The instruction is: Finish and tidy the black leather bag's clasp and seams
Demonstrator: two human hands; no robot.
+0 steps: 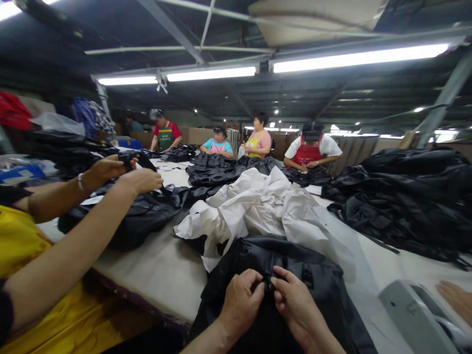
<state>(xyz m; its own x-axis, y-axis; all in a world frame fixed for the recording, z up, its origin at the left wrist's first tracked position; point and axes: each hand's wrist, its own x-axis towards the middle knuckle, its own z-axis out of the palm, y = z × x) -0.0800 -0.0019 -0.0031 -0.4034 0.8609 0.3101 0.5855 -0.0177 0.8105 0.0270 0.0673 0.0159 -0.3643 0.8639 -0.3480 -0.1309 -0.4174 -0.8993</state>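
A glossy black fabric bag [317, 305] lies at the table's front edge, right before me. Both hands meet at its middle, over a small dark fitting or strap end whose details I cannot make out. My left hand [241, 300] is closed, thumb and forefinger pinching this black piece. From the other side my right hand [293, 302] grips the same spot between thumb and fingers, its forefinger partly stretched out. Just right of my fingers a black buckle-like piece [307, 276] sits on the bag. Crumpled white paper [254, 206] lies beyond the bag.
At my left a co-worker's hands [129, 177] hold black material above another black bag [132, 221]. A tall heap of black bags [409, 201] stands at the right, near a grey device [420, 314] and another person's hand [457, 297]. Several people work across the white table [173, 275].
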